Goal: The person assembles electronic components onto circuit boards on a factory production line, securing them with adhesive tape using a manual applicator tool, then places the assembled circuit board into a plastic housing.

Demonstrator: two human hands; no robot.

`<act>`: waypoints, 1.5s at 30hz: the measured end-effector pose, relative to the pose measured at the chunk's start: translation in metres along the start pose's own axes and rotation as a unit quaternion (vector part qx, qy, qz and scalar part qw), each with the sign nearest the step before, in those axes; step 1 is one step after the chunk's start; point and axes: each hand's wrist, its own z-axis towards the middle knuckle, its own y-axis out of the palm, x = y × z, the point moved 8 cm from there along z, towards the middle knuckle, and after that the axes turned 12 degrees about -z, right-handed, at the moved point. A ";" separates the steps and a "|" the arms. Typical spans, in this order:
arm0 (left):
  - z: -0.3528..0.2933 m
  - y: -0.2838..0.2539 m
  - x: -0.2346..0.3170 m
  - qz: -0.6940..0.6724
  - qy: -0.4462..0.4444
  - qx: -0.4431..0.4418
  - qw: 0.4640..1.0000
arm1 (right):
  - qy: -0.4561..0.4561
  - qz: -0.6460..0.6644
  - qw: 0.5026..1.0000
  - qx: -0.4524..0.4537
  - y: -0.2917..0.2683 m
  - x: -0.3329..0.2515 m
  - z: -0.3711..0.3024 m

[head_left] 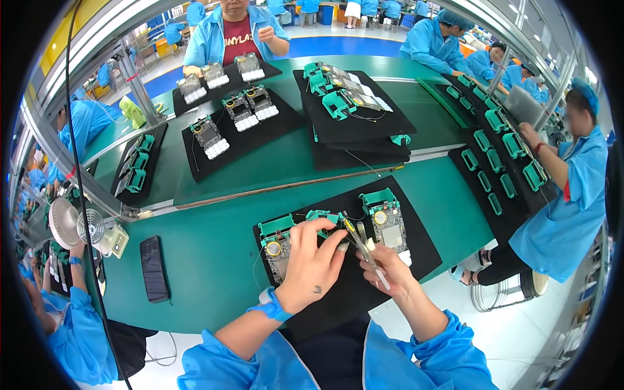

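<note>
Right-hand fingers (375, 255) are gripping tweezers (365, 249); left hand's (311, 261) are curling by the green bracket (323, 214), frame centre, hold unclear.
Tips are sitting close; probably best bracing the bracket, keeping metal off neighbouring circuit board (392, 235).

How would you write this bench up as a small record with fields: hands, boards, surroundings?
Left hand: fingers bent at a green part; grip unclear
Right hand: holding a slim metal tool
Boards: left circuit board and right circuit board, either side of the hands
Underneath: black mat on a green table
Left of mat: dark phone
Across: person in blue jacket
</note>
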 end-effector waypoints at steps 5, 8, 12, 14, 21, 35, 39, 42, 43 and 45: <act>-0.005 0.006 0.006 0.091 0.102 -0.043 0.990 | 0.024 -0.023 0.999 0.005 0.011 -0.003 -0.008; -0.006 -0.003 -0.002 -0.002 0.115 -0.077 0.990 | 0.038 -0.032 0.997 0.055 0.012 -0.007 -0.016; -0.005 -0.022 -0.018 -0.111 0.009 -0.038 0.993 | -0.026 -0.109 0.991 0.077 0.003 -0.007 -0.016; -0.011 -0.019 -0.018 -0.104 -0.005 -0.034 0.994 | -0.115 -0.171 0.977 0.061 -0.002 -0.009 -0.016; -0.021 0.005 -0.023 -0.081 -0.049 -0.058 0.994 | -0.343 -0.548 0.736 0.202 0.031 -0.034 -0.041; -0.016 0.009 -0.024 -0.122 -0.103 -0.176 0.971 | -0.544 -0.697 0.468 0.008 0.071 -0.052 -0.041; -0.018 0.011 -0.025 -0.112 -0.084 -0.197 0.970 | -0.581 -0.712 0.394 -0.003 0.075 -0.049 -0.046; -0.019 0.006 -0.029 -0.136 -0.115 -0.157 0.971 | -0.552 -0.702 0.449 0.022 0.071 -0.050 -0.038; -0.019 0.002 -0.028 -0.114 -0.091 -0.138 0.980 | -0.536 -0.688 0.488 0.030 0.068 -0.052 -0.035; -0.021 0.000 -0.028 -0.092 -0.068 -0.118 0.986 | -0.490 -0.673 0.553 0.037 0.061 -0.050 -0.028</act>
